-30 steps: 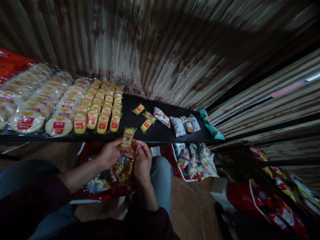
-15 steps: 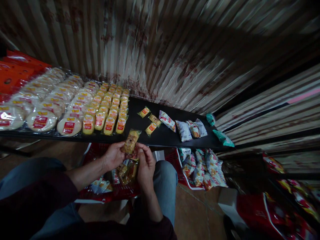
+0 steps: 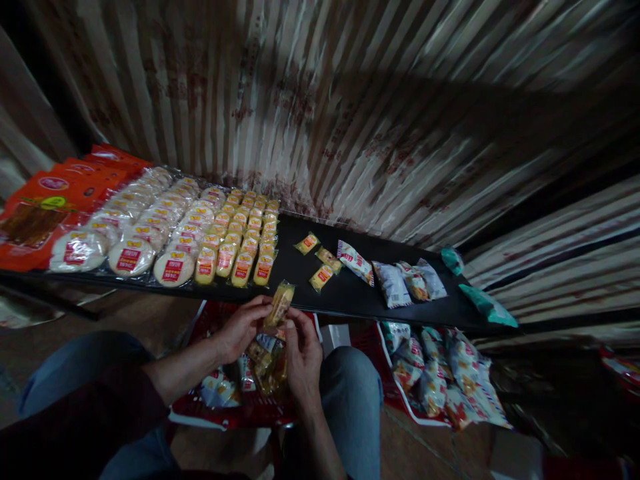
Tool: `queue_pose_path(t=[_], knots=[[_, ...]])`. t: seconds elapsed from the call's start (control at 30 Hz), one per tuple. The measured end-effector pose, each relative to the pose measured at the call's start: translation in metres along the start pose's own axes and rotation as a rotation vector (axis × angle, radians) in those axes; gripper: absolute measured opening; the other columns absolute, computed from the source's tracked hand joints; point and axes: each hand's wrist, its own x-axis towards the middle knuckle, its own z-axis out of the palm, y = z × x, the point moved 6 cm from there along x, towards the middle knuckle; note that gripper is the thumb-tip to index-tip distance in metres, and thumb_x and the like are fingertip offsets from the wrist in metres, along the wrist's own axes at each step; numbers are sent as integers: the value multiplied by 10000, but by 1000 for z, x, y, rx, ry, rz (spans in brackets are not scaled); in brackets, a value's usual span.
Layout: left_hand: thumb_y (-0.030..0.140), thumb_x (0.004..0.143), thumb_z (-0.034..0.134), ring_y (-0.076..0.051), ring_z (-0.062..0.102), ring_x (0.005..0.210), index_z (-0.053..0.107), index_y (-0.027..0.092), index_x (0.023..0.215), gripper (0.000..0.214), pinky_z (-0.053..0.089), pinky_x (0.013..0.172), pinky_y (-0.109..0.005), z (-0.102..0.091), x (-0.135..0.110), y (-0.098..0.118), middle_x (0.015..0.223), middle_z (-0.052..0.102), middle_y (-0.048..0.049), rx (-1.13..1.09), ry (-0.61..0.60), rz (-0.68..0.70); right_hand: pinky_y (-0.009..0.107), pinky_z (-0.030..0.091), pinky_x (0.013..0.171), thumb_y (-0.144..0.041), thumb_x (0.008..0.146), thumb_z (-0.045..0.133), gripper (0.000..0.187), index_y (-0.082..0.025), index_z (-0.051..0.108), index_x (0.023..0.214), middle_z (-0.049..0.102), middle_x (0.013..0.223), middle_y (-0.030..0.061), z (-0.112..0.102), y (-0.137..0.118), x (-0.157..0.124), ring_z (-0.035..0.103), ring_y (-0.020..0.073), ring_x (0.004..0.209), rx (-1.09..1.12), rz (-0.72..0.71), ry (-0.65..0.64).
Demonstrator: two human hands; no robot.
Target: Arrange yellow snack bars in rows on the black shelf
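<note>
A small plastic-wrapped cake, yellow-brown, is held tilted over the red basket between my knees. On its left side, my left hand is closed with the fingertips pinching the wrapper. From the right, my right hand grips its lower end between thumb and fingers. Below the hands, the red basket holds more wrapped cakes and a white snack bag. Rows of yellow wrapped cakes with red labels stand on the black shelf just ahead. Three loose cakes lie to their right.
Round white wrapped crackers and orange packets fill the shelf's left part. White snack bags and green packets lie on its right. Another red basket of bags stands on the floor. Pleated sheeting hangs behind.
The view has swung left, so everything sits further right and lower. The cake in my hands has turned to show a narrower side; both hands still hold it.
</note>
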Motion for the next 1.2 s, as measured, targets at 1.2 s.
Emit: queue_pose_path(t=[1.2], knots=[[37,732,423,-212,451,1157,430,187,1171,464,435,953,-392,-1,-19,35,1180,469,-100,1179,361,764,303,482,802,-341,827,519,359,-202,538,1157,662,1006,49,44,-1,57,620,178,883,3,-60,-113]])
